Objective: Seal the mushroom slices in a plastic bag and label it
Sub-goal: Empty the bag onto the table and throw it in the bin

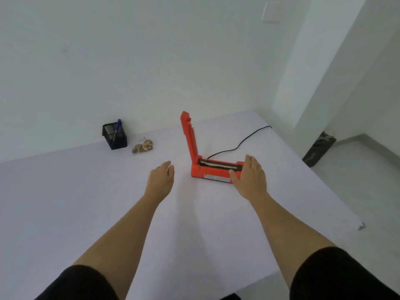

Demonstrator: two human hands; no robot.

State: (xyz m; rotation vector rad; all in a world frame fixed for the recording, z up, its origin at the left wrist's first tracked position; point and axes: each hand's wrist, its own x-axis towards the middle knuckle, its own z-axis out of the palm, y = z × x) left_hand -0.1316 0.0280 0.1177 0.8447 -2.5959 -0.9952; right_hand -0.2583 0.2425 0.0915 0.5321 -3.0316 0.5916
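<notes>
Mushroom slices (143, 146) lie bagged beside pen holder (114, 137); right hand (251, 177) spread against sealer (213, 169).

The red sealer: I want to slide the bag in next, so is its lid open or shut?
Open. The red sealer's lid stands nearly upright, leaving the sealing strip exposed.

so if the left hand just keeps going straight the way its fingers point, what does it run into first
Probably nothing soon: the left hand points up the bare table, between the bag of mushroom slices and the red sealer. The line seems to pass right of the bag towards the wall, though depth is hard to judge.
</notes>
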